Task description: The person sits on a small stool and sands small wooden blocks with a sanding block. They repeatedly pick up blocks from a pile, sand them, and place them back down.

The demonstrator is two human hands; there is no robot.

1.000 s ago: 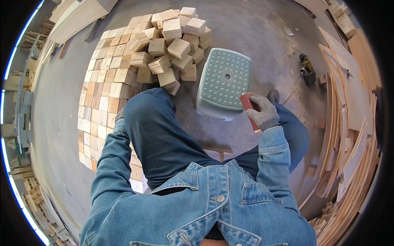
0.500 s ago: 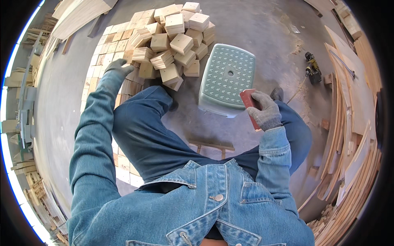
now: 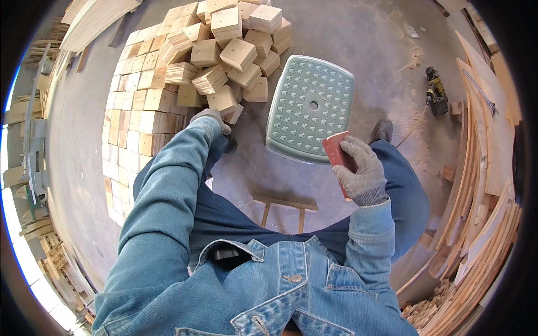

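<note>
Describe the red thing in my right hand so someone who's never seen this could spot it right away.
Start at the pale green perforated plastic stool on the concrete floor. At its near right corner the gloved right hand grips a flat red block. It is the only red item; the blocks stacked nearby are bare pale wood.
</note>
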